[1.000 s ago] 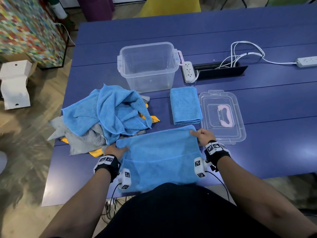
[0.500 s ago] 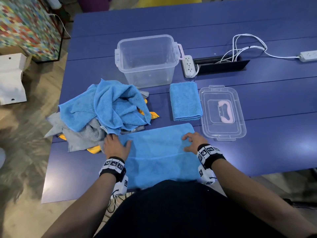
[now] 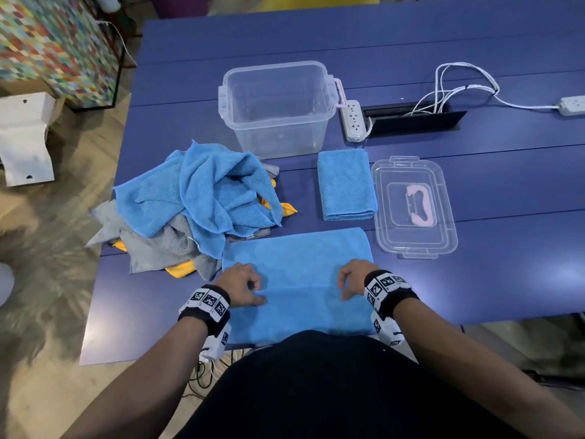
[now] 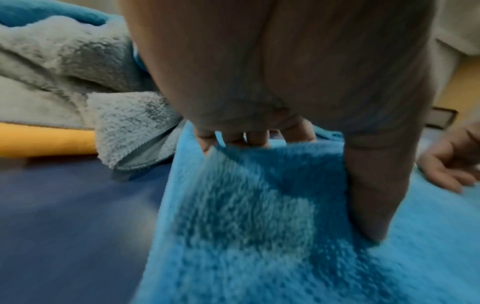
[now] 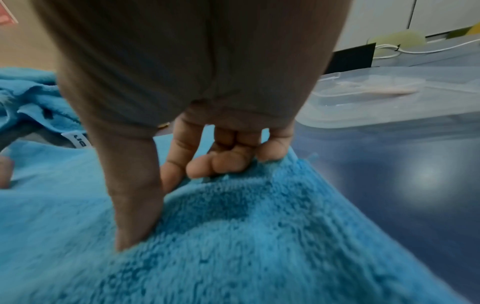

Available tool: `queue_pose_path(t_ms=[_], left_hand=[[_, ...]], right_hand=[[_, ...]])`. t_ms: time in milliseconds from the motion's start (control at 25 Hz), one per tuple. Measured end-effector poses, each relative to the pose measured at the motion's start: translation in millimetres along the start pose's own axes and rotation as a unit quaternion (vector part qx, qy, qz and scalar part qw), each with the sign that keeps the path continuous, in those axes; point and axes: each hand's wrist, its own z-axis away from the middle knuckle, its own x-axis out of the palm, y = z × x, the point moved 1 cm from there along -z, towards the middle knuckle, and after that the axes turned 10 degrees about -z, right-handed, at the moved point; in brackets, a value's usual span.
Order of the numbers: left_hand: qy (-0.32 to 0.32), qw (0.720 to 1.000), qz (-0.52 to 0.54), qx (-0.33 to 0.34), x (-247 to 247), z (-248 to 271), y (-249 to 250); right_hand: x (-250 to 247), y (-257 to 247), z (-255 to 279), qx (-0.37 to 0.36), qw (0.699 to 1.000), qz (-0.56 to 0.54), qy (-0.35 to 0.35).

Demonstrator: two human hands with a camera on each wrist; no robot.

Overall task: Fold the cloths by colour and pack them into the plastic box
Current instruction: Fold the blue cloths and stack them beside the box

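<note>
A blue cloth [image 3: 297,258] lies flat at the table's near edge, its front part hanging over the edge. My left hand [image 3: 254,291] and right hand [image 3: 343,287] sit on its middle, fingers curled. In the wrist views the thumb [image 4: 369,205] and fingers [image 5: 228,162] pinch a raised ridge of the cloth. A folded blue cloth [image 3: 346,185] lies beside the clear lid [image 3: 443,223]. The empty plastic box [image 3: 278,134] stands behind. A heap of blue cloths [image 3: 205,191], grey cloths [image 3: 158,248] and yellow cloths [image 3: 180,269] lies at the left.
A white power strip [image 3: 354,120] lies right of the box, next to a black cable slot [image 3: 414,117] with white cables [image 3: 459,87]. A second strip [image 3: 573,106] sits at the far right. The lid carries a pink handle [image 3: 419,207]. Bare blue table [image 3: 506,264] lies to the right.
Both hands let go of the cloth's far corners, laid them down, then slid back toward me to the cloth's middle. Their fingers went from flat to curled.
</note>
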Motion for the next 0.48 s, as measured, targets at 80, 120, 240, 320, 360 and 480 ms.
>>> queue_pose_path(t_ms=[80,120,240,320,360,480], left_hand=[[-0.018,0.992,0.121,-0.034,-6.6,0.6,-10.7],[-0.021,0.984,0.173,-0.048,-12.7,0.6,-15.9],[-0.003,0.960,0.273,-0.061,-28.3,5.2,-28.0],[0.027,0.945,0.317,-0.076,-30.6,6.2,-33.8],[0.044,0.938,0.333,-0.090,-27.5,5.5,-35.5],[0.099,0.914,0.357,-0.163,-8.1,6.6,-34.8]], right_hand=[[-4.1,-0.6,-0.6,0.014,1.000,0.021,0.007],[-7.4,0.1,-1.1,0.020,1.000,0.011,0.010],[-17.2,4.2,0.6,0.026,1.000,0.003,-0.004],[-21.4,9.2,2.0,0.023,1.000,-0.008,-0.003],[-21.3,11.6,3.0,0.019,0.999,-0.025,0.019],[-21.4,10.9,5.3,-0.005,0.994,-0.079,0.074]])
